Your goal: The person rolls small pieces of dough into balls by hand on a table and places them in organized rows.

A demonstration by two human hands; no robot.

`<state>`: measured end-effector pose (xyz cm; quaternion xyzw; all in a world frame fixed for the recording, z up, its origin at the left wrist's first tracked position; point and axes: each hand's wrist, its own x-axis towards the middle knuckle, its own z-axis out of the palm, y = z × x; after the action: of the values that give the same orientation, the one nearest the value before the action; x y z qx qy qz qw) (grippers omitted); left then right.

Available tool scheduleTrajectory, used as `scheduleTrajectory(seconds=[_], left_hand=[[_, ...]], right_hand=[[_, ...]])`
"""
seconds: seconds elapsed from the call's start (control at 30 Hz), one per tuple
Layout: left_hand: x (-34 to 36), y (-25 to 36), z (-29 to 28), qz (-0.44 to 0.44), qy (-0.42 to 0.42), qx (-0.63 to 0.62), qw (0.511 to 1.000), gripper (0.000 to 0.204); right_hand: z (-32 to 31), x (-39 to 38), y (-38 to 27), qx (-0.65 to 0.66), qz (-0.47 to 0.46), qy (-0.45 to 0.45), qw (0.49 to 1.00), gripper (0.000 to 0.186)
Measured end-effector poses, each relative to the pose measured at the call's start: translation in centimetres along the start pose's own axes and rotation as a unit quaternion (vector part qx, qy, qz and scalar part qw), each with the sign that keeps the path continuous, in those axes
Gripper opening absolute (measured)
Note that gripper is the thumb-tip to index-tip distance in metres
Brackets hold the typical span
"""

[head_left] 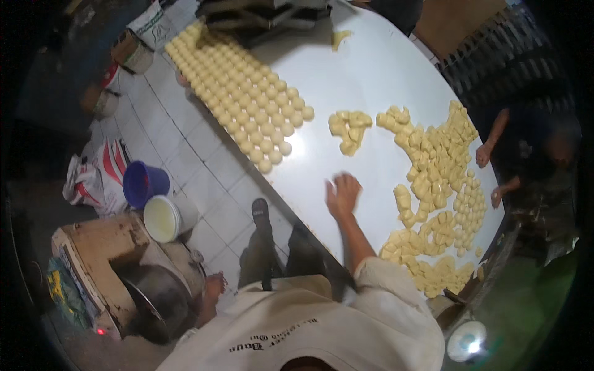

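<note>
My right hand (343, 195) is palm down on the white table (312, 191), fingers curled and thumb to the left; whatever may be under the palm is hidden. A small cluster of cut dough pieces (350, 131) lies just beyond it. Over the floor at the lower left hangs my left hand (215, 285), its fingers loosely out, beside a large round metal bowl (162, 297). Rows of round dough balls (250, 102) cover the table's left edge. Many uncut-looking and cut dough lumps (433, 167) spread over the right side.
Another person's hands (485, 154) rest at the table's right edge near small dough balls (469, 207). A dark object (266, 18) covers the far end. On the tiled floor at left stand a blue bucket (145, 184), a white bucket (166, 219) and a sack (99, 176).
</note>
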<state>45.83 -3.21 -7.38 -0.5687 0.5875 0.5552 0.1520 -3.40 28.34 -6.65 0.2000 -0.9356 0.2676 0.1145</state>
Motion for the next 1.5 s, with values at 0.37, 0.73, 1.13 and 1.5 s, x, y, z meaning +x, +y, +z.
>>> scheduleTrajectory(seconds=[0.37,0.73,1.13,1.5], left_hand=[[-1.2,-2.7,1.1,-0.017,0.007,0.024,1.000,0.049],[-1.3,6.1,4.9,0.080,0.011,0.126,0.989,0.054],[3.0,31.2,10.8,0.370,-0.075,0.169,0.910,0.035],[8.6,44.1,21.7,0.627,-0.042,0.269,0.730,0.028]], right_hand=[[-0.2,0.8,3.7,0.039,0.024,0.057,0.997,0.014],[-1.4,2.6,4.0,0.047,0.067,0.083,0.993,0.016],[-0.6,1.4,2.3,0.095,0.156,0.092,0.979,0.015],[0.7,0.0,0.4,0.035,0.218,0.102,0.970,0.013]])
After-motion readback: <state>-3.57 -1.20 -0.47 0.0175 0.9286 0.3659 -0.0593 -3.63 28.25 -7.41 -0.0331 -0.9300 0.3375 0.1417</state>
